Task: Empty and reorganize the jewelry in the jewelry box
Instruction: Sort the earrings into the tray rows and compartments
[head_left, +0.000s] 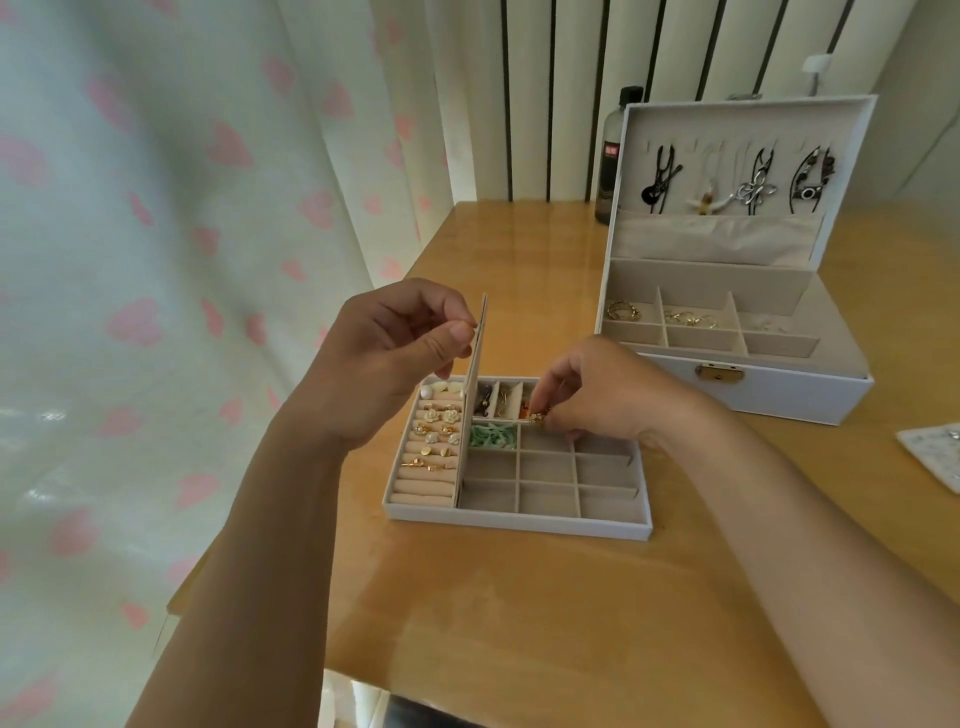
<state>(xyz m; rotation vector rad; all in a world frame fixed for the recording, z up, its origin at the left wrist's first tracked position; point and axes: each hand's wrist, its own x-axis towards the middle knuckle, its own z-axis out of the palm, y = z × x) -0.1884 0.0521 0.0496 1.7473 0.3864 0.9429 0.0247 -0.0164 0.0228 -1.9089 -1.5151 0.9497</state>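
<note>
Pale wood forms the table (519, 623) on which a white jewelry tray (519, 525) is set near the front edge. A flat beige panel (477, 358) is held on edge between the tray's ring rolls (423, 486) and its grid of compartments, and its upper end is pinched between the thumb and forefinger of the left hand (384, 353). The fingertips of the right hand (597, 395) are drawn together on a small gold piece (537, 417), which is held over the divider between the far row of compartments and the next row. Gold and cream earrings (439, 415) are seated along the rolls, and green beads (492, 436) are piled in a compartment just beside the panel. Small dark and red pieces are seen in the far row, too small to be told apart.

Behind and to the right, well apart from the tray, the white jewelry box (779, 389) is stood open, its brass clasp (719, 372) turned toward the camera. Necklaces (753, 189) are hung inside the raised lid (675, 130), and gold rings (623, 310) are laid in its compartments. A dark bottle (613, 156) is placed behind the box, and a curtain (156, 260) printed with pink hearts is hung at the left.
</note>
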